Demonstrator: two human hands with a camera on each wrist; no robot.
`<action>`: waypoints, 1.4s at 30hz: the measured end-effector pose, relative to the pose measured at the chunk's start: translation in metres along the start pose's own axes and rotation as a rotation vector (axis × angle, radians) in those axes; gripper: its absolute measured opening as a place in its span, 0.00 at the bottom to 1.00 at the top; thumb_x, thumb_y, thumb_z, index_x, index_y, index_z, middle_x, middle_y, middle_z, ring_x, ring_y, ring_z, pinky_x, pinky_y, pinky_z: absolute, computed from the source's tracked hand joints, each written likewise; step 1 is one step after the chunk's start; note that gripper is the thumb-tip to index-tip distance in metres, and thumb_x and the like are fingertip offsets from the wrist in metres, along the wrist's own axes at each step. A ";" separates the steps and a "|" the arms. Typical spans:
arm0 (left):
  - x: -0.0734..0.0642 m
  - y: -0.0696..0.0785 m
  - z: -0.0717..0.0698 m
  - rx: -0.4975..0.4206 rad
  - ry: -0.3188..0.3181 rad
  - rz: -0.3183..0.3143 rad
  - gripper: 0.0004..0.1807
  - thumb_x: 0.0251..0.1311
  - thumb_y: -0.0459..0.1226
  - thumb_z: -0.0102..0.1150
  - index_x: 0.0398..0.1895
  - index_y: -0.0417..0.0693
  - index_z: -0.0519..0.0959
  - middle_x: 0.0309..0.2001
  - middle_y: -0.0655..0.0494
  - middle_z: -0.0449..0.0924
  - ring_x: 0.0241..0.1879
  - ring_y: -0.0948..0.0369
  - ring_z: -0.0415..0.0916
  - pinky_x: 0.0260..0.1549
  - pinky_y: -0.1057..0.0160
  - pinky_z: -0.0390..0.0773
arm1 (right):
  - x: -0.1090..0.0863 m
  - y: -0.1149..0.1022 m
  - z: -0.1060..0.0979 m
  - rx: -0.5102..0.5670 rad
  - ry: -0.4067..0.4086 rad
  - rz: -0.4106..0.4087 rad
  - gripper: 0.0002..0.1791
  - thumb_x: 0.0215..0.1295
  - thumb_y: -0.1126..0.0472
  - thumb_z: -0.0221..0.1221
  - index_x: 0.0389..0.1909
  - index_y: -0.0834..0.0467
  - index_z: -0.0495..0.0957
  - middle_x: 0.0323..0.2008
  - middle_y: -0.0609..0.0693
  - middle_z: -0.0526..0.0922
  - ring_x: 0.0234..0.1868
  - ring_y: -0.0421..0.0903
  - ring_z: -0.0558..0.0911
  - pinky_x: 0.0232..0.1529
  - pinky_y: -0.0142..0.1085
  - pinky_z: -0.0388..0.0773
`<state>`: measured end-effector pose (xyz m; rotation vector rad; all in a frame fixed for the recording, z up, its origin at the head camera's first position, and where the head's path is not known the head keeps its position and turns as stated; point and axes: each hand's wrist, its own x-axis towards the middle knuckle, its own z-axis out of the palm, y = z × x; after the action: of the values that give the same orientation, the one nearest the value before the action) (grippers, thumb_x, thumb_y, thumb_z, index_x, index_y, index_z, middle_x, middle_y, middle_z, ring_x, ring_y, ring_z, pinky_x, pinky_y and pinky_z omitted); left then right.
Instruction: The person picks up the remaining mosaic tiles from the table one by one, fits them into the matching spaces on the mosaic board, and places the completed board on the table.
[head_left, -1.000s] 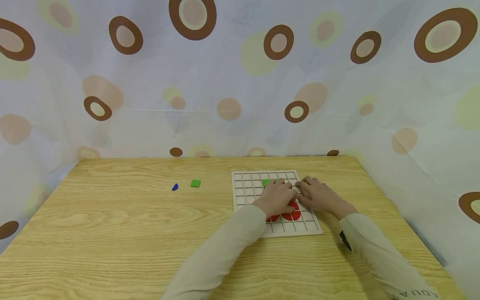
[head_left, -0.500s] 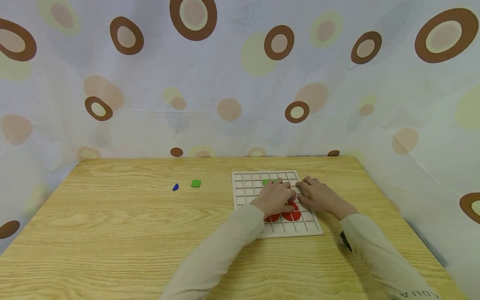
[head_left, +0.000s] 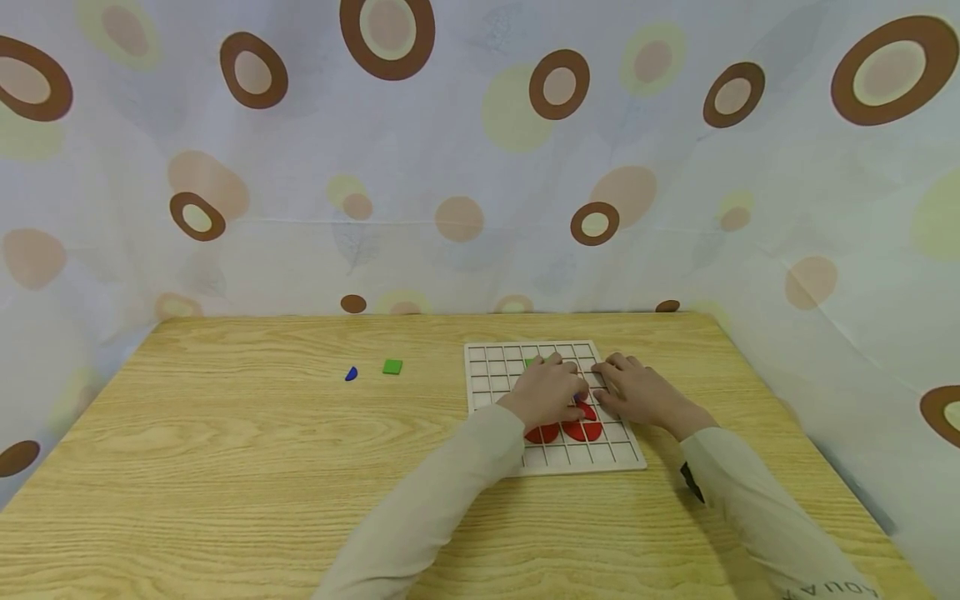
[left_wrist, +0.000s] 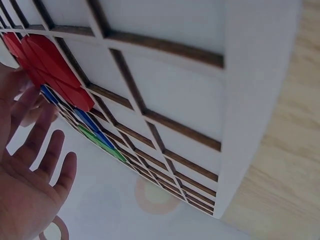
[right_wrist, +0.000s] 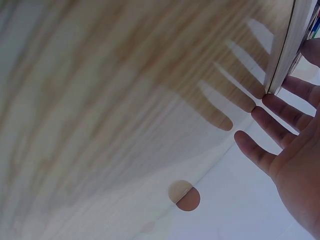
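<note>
A white board [head_left: 480, 383] divided into square cells by a raised grid lies on the table. Over its middle reaches my left hand [head_left: 542, 392], fingers extended and fingertips close to the coloured pieces. Red rounded pieces [head_left: 583, 431] show beside its thumb. In the left wrist view, red pieces [left_wrist: 55, 70], blue pieces [left_wrist: 92, 122] and green pieces [left_wrist: 105, 144] sit in the grid; part of them is hidden behind the fingers. My right hand [head_left: 637, 392] rests at the board's right edge, its thumb and fingers spread along that side.
A green square [head_left: 392, 367] and a blue half-round piece [head_left: 351, 374] lie on the wooden table [head_left: 225, 467], left of the board. A patterned curtain [head_left: 405, 150] hangs behind the table and along its sides.
My left hand has drawn back slightly to the left, uncovering more of the red pieces and a bit of blue near its fingers. The right hand stays in place.
</note>
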<state>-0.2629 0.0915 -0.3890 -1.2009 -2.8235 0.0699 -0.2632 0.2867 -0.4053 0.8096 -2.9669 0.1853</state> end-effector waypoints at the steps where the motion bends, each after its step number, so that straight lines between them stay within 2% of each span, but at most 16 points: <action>1: 0.000 0.000 0.000 0.001 -0.002 0.001 0.15 0.56 0.57 0.53 0.44 0.70 0.79 0.49 0.67 0.75 0.46 0.63 0.68 0.48 0.59 0.70 | 0.000 0.000 0.000 -0.001 0.001 -0.001 0.21 0.64 0.56 0.53 0.55 0.63 0.70 0.47 0.57 0.71 0.44 0.56 0.72 0.41 0.53 0.72; 11: 0.000 0.001 0.001 0.014 0.005 0.006 0.15 0.56 0.57 0.52 0.45 0.71 0.78 0.49 0.66 0.74 0.47 0.62 0.68 0.49 0.59 0.70 | 0.000 0.000 0.000 0.009 -0.005 0.002 0.21 0.65 0.55 0.53 0.55 0.62 0.69 0.47 0.57 0.71 0.44 0.56 0.72 0.41 0.54 0.71; 18: -0.001 0.003 0.001 0.022 -0.007 0.004 0.13 0.55 0.59 0.52 0.41 0.72 0.78 0.48 0.67 0.74 0.46 0.63 0.67 0.47 0.61 0.70 | 0.000 0.000 0.001 0.003 -0.009 0.004 0.21 0.64 0.55 0.53 0.55 0.62 0.69 0.47 0.57 0.71 0.45 0.56 0.72 0.41 0.54 0.71; 28: 0.000 0.005 0.002 0.041 -0.019 0.029 0.13 0.57 0.57 0.52 0.45 0.76 0.77 0.48 0.67 0.74 0.46 0.63 0.67 0.48 0.62 0.70 | 0.000 -0.001 0.000 -0.015 -0.017 0.010 0.21 0.65 0.55 0.52 0.55 0.62 0.69 0.48 0.58 0.71 0.46 0.57 0.72 0.41 0.56 0.71; 34: -0.001 0.005 0.000 0.044 -0.021 0.039 0.13 0.57 0.56 0.52 0.45 0.75 0.77 0.48 0.67 0.74 0.47 0.63 0.67 0.49 0.61 0.70 | 0.000 -0.002 0.000 -0.020 -0.007 0.004 0.21 0.65 0.55 0.53 0.55 0.63 0.69 0.47 0.58 0.71 0.45 0.57 0.72 0.41 0.55 0.71; 42: -0.004 0.006 -0.001 0.005 0.001 0.060 0.15 0.59 0.56 0.50 0.47 0.71 0.77 0.50 0.66 0.74 0.48 0.62 0.68 0.51 0.59 0.69 | 0.000 -0.001 -0.001 -0.009 -0.017 0.005 0.22 0.65 0.56 0.52 0.55 0.63 0.69 0.48 0.58 0.71 0.45 0.56 0.72 0.40 0.54 0.71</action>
<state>-0.2559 0.0931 -0.3888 -1.2842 -2.7850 0.0800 -0.2626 0.2860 -0.4037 0.8070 -2.9832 0.1657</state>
